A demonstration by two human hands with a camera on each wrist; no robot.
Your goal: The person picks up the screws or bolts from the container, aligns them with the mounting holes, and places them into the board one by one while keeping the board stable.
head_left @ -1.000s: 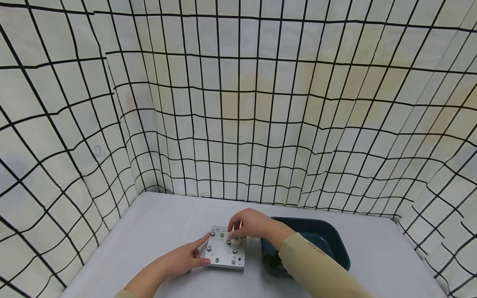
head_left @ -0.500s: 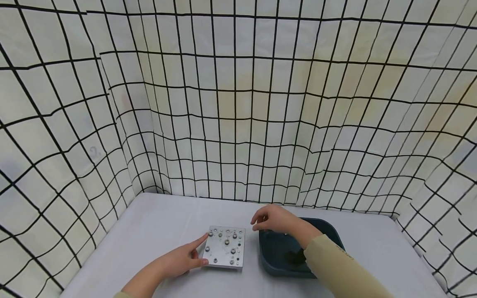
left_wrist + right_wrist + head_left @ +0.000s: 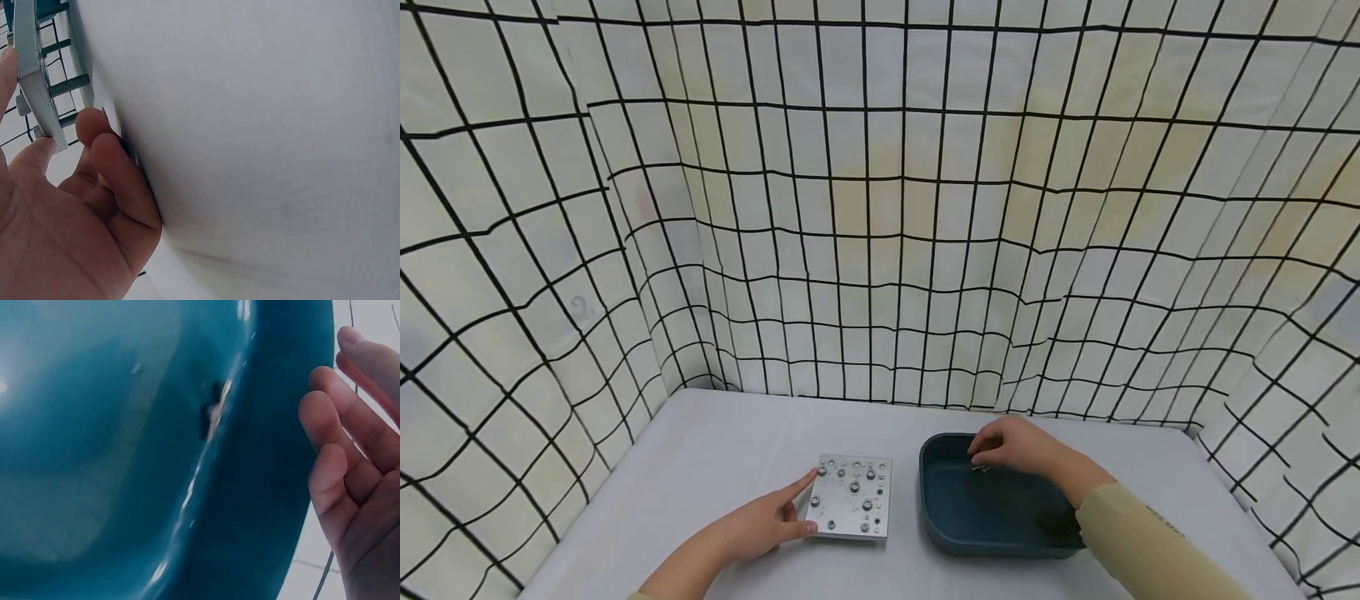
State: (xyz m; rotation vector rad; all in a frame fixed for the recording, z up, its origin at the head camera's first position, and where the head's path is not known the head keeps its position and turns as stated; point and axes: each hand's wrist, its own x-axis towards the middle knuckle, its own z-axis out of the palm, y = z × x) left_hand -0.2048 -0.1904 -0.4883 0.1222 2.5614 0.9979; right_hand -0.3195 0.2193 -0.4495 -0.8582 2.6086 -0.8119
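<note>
A square silver metal plate [image 3: 848, 498] lies on the white table, bolt heads [image 3: 854, 487] and small holes showing on its top. My left hand [image 3: 752, 529] grips its left side, index finger at the far corner and thumb at the near one. In the left wrist view, threaded bolt shanks [image 3: 70, 85] stick out below the plate, and the other fingers are bent against the table. My right hand [image 3: 1022, 444] is over the back of a dark teal tray [image 3: 992, 548], fingers loosely bent with nothing seen between them. Small metal pieces [image 3: 981, 468] lie under its fingertips, blurred in the right wrist view.
The tray stands just right of the plate, with a strip of white table [image 3: 904, 517] between them. Cloth walls with a black grid [image 3: 887, 250] enclose the table at the back and both sides.
My right hand has left the plate's top and travelled right, over the tray. Another bolt head shows near the plate's far right where that hand was. My left hand has kept its grip.
</note>
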